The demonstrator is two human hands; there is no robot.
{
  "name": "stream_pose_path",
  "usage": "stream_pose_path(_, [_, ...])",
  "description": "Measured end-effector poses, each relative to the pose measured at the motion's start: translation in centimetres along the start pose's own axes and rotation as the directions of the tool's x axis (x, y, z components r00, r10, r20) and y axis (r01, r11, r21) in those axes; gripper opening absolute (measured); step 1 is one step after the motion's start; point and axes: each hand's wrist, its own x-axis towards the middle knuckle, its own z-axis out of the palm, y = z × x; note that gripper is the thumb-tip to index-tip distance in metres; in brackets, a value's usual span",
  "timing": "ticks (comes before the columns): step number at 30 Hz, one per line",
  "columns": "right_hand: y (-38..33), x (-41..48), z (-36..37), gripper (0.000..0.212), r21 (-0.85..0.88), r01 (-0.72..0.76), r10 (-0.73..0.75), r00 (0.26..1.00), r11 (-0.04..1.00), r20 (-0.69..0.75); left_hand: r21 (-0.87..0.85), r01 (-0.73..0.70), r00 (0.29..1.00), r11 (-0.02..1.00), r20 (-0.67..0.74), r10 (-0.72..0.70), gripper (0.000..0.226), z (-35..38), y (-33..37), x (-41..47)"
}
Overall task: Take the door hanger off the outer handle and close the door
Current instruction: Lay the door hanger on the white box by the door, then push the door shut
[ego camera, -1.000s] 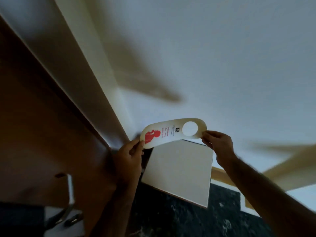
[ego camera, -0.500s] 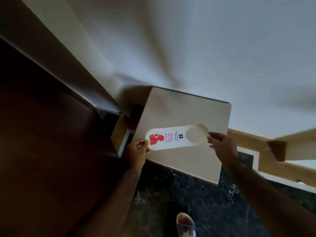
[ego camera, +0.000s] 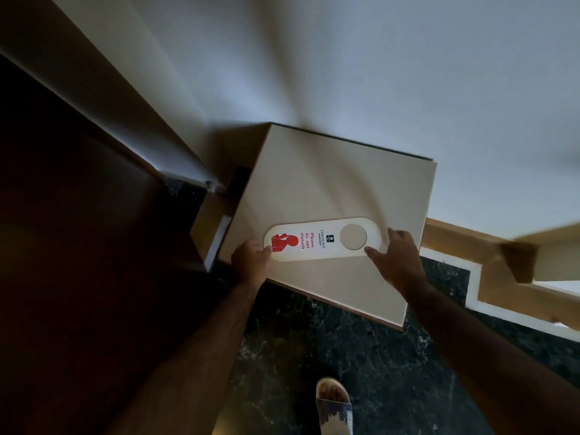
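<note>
The white door hanger [ego camera: 317, 240], printed with a red figure and "Please do not disturb", lies flat on the top of a pale square table [ego camera: 345, 177]. My left hand [ego camera: 251, 262] pinches its red-figure end at the table's near left edge. My right hand [ego camera: 397, 259] holds the end with the round hole, fingers spread on the card. The dark brown door [ego camera: 78, 230] fills the left of the view; its handle is out of sight.
A white wall [ego camera: 376, 58] rises behind the table. The floor [ego camera: 361, 372] is dark marbled stone with a wooden skirting [ego camera: 502, 271] at the right. My sandalled foot [ego camera: 334, 406] stands just below the table.
The view tilted down, and both hands lowered the hanger from the air onto the tabletop. The table now fills more of the view.
</note>
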Motion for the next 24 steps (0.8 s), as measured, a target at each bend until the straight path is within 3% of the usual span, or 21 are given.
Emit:
stream_pose_path(2, [-1.6, -0.4, -1.4, 0.075, -0.081, 0.078, -0.08, 0.997, 0.994, -0.022, 0.125, -0.049, 0.999, 0.991, 0.0, 0.05, 0.047, -1.3, 1.3, -0.7])
stream_pose_path(4, [-3.9, -0.7, -3.8, 0.078, -0.168, 0.203, -0.215, 0.975, 0.965, -0.051, 0.142, -0.118, 0.993, 0.983, 0.001, 0.119, 0.064, -3.5, 3.1, -1.7])
stream_pose_path(9, [-12.3, -2.2, -12.8, 0.08, -0.396, 0.436, -0.513, 0.851, 0.808, -0.112, 0.268, -0.352, 0.922, 0.897, -0.067, 0.382, 0.079, -11.7, 9.9, -3.8])
stream_pose_path(15, [-23.3, -6.8, -26.4, 0.069, -0.527, 0.551, -0.736, 0.633, 0.647, -0.24, 0.429, -0.511, 0.712, 0.745, -0.274, 0.646, 0.077, -25.3, 21.0, -9.7])
stream_pose_path(24, [-35.0, -16.9, -44.0, 0.079, -0.669, 0.562, -0.874, 0.328, 0.486, -0.36, 0.559, -0.495, 0.455, 0.665, -0.485, 0.746, 0.078, -43.3, 31.6, -20.0])
